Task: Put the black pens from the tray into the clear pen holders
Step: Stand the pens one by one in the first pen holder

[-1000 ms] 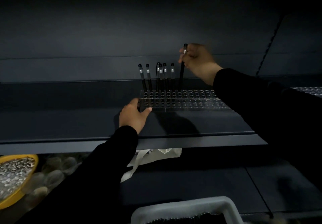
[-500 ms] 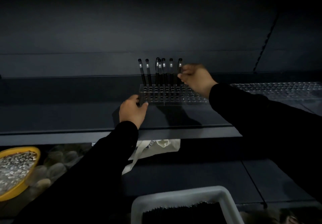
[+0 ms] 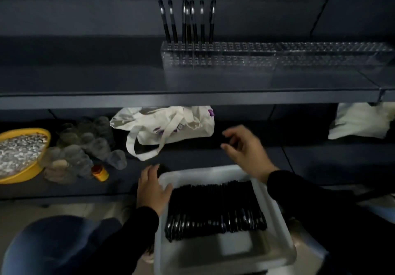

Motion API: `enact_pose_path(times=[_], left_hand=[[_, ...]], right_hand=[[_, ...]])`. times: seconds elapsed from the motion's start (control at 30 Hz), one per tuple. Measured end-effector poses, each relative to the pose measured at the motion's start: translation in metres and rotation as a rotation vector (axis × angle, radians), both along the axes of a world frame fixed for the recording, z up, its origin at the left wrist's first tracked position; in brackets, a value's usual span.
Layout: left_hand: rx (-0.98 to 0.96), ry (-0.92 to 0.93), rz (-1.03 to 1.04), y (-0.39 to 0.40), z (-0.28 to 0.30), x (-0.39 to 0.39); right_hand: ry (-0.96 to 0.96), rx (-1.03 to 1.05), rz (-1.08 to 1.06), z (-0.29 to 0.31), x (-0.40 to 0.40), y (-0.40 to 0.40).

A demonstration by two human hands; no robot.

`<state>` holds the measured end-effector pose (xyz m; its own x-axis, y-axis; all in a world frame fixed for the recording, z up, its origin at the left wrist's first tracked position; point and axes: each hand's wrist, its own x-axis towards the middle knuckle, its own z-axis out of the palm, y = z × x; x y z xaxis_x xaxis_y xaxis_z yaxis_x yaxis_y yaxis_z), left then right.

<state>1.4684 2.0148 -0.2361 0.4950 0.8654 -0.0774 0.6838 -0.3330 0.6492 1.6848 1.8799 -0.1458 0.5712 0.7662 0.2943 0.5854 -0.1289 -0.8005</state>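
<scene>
Black pens (image 3: 215, 208) heaped in tray (image 3: 275, 251); seven upright in clear holder (image 3: 277, 57). Left hand (image 3: 152, 191) flat on rim; right hand (image 3: 245, 148) loosely spread, empty.

A pale grey tray (image 3: 275, 197) sits low in view, holding a dense row of black pens (image 3: 215, 208) lying flat side by side. On the dark shelf above stand the clear pen holders (image 3: 277, 57) (a long run of small sockets), with seven upright pens (image 3: 188, 21) at the left end.
</scene>
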Motion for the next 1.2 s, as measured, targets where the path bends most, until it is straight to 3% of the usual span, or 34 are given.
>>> enact_pose_path(times=[0.07,0.13,0.23,0.3,0.53,0.73,1.2], left_hand=[[-0.262,0.158,0.069,-0.014,-0.031,-0.012],[-0.389,0.18,0.12,-0.028,-0.052,-0.021],[-0.384,0.255,0.157,-0.035,-0.059,-0.024],[-0.358,0.28,0.158,-0.033,-0.059,-0.022],[-0.329,0.271,0.171,-0.034,-0.061,-0.022],[-0.331,0.253,0.19,-0.036,-0.06,-0.022],[-0.335,0.256,0.188,-0.037,-0.057,-0.022]], right_hand=[[-0.042,-0.216,0.09,-0.043,-0.011,-0.014],[-0.078,-0.488,0.229,-0.079,-0.02,-0.027],[-0.143,-0.823,0.425,-0.114,-0.035,-0.038],[-0.108,-0.899,0.478,-0.123,-0.041,-0.042],[-0.314,-1.0,0.584,-0.14,-0.046,-0.035],[-0.501,-0.961,0.716,-0.142,-0.043,-0.033],[-0.508,-1.013,0.75,-0.139,-0.031,-0.032]])
